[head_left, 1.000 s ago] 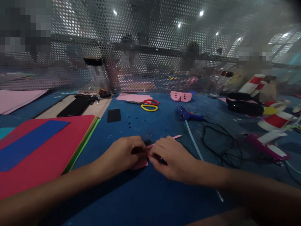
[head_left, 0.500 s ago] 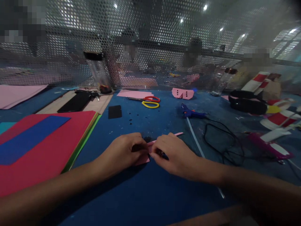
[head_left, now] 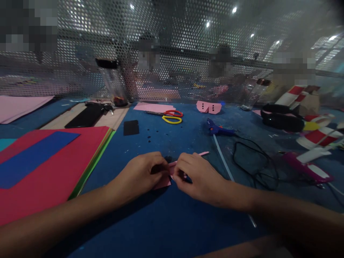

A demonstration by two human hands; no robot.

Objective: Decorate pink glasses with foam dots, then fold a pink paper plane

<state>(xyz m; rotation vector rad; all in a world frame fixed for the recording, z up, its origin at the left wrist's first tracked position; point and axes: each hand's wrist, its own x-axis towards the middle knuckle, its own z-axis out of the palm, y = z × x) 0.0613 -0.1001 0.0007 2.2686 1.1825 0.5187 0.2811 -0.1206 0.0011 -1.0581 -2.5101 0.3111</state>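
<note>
Both hands meet over a piece of pink paper at the middle of the blue table. My left hand has its fingers pinched on the paper's left part. At the right, my right hand pinches the same paper, thumb and forefinger together. A narrow pink end sticks out beyond its knuckles. The fingers hide most of the paper's shape. Just behind them lies a small dark piece. Farther back are a black paper square and several tiny black bits.
Scissors with red and yellow handles lie behind my hands. A blue glue gun, its black cord and a glue stick are to the right. Coloured sheets lie left. Behind stand a jar and a perforated metal screen.
Hardly anything differs. My right hand's fingers have shifted very slightly on the pink paper; my left hand stays in place.
</note>
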